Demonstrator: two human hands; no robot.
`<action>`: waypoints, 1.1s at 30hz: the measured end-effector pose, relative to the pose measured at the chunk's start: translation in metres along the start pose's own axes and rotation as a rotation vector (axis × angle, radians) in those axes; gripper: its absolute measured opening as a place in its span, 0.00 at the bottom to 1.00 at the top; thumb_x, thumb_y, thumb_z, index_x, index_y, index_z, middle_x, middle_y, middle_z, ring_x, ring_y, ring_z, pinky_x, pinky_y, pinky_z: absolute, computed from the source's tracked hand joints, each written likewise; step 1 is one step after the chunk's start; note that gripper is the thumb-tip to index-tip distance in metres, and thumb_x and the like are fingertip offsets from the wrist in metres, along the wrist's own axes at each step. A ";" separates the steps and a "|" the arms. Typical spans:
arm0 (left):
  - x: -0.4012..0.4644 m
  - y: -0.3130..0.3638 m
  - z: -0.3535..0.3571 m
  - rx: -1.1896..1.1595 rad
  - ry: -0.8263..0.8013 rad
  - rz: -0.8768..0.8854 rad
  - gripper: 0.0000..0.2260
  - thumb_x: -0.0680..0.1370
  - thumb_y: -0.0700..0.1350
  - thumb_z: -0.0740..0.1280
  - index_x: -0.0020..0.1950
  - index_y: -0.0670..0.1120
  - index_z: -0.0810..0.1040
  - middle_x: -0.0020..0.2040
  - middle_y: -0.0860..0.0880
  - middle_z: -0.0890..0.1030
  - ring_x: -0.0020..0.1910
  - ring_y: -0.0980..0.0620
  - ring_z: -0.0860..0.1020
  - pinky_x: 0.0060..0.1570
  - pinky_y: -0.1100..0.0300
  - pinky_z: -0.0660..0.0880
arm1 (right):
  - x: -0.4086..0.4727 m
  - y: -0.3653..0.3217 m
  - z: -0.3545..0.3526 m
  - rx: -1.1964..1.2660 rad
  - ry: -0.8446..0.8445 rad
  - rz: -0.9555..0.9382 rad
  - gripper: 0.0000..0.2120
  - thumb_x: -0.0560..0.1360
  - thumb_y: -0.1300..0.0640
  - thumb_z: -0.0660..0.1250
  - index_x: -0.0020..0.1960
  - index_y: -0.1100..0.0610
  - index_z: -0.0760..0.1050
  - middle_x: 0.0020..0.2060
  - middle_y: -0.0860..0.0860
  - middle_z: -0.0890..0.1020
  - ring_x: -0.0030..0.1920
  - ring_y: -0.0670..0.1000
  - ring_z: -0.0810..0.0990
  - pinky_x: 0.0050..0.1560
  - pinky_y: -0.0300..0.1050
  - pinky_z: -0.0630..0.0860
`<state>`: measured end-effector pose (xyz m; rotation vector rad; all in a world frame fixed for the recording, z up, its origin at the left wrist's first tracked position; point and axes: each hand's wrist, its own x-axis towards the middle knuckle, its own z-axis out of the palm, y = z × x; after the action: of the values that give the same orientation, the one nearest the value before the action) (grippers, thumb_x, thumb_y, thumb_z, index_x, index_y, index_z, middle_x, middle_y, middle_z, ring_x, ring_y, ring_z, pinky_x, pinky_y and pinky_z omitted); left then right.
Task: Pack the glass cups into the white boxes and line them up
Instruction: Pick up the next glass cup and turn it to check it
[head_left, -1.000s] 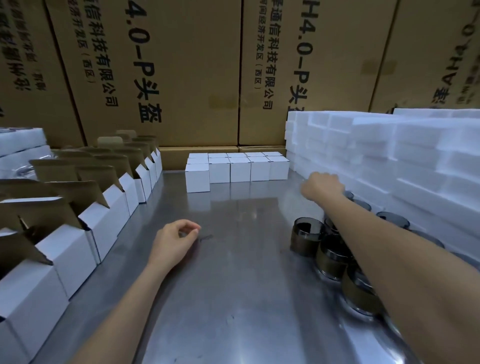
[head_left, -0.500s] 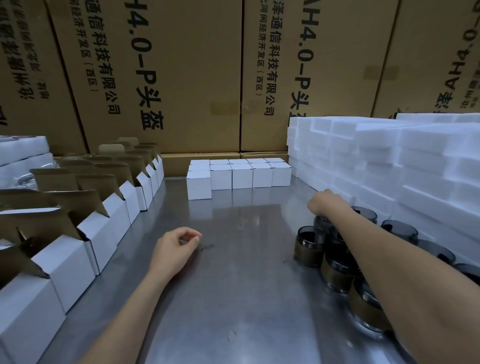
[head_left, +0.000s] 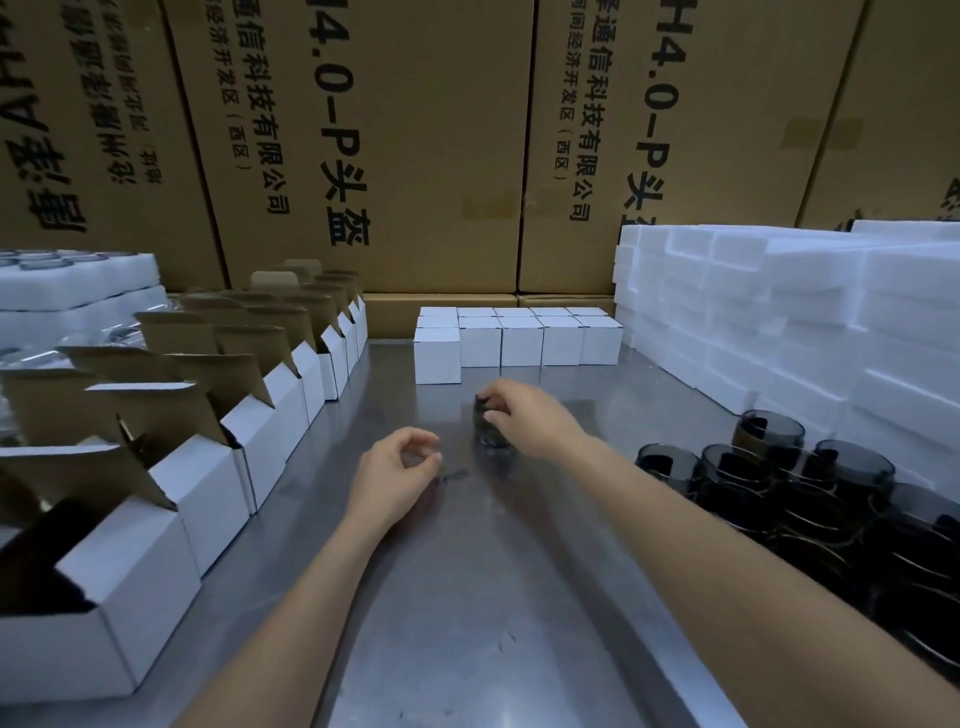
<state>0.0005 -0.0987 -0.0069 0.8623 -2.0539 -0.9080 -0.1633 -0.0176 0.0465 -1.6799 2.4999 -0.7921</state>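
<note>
My right hand (head_left: 524, 415) grips a dark glass cup (head_left: 488, 428) from above, over the middle of the steel table (head_left: 467, 597). My left hand (head_left: 397, 475) hovers just left of it, fingers loosely curled and holding nothing. Several more dark glass cups (head_left: 779, 483) stand clustered at the right. A row of open white boxes (head_left: 218, 467) with brown flaps up runs along the left side. Closed white boxes (head_left: 514, 340) are lined up at the back centre.
Stacks of white foam blocks (head_left: 831, 322) fill the right rear. White foam trays (head_left: 78, 291) lie at the far left. Large brown cartons (head_left: 415, 145) form a wall behind the table.
My right hand left the cup cluster at the right with one cup and carried it left to the table's middle. My left hand stayed nearly still.
</note>
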 end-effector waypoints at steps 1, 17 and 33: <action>-0.001 0.001 -0.001 -0.017 0.005 0.002 0.09 0.73 0.42 0.72 0.52 0.51 0.80 0.47 0.54 0.81 0.40 0.55 0.77 0.44 0.65 0.69 | -0.005 -0.005 0.006 0.057 0.029 -0.030 0.13 0.80 0.57 0.61 0.64 0.52 0.72 0.59 0.49 0.79 0.61 0.52 0.75 0.60 0.50 0.73; -0.025 0.006 -0.002 -0.052 -0.117 0.109 0.30 0.68 0.48 0.78 0.67 0.54 0.70 0.54 0.64 0.74 0.55 0.60 0.75 0.45 0.81 0.66 | -0.058 -0.022 0.040 0.802 0.202 -0.060 0.18 0.78 0.72 0.55 0.59 0.52 0.71 0.41 0.45 0.82 0.52 0.44 0.78 0.59 0.35 0.68; -0.026 0.007 0.000 -0.132 -0.098 0.267 0.29 0.66 0.35 0.75 0.57 0.60 0.68 0.56 0.59 0.78 0.57 0.61 0.76 0.57 0.65 0.73 | -0.073 -0.017 0.047 0.718 0.221 -0.045 0.29 0.65 0.67 0.76 0.60 0.52 0.68 0.59 0.47 0.75 0.61 0.45 0.73 0.61 0.38 0.70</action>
<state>0.0122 -0.0747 -0.0100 0.4678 -2.1029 -0.9396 -0.1040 0.0223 -0.0055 -1.4315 1.9020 -1.6945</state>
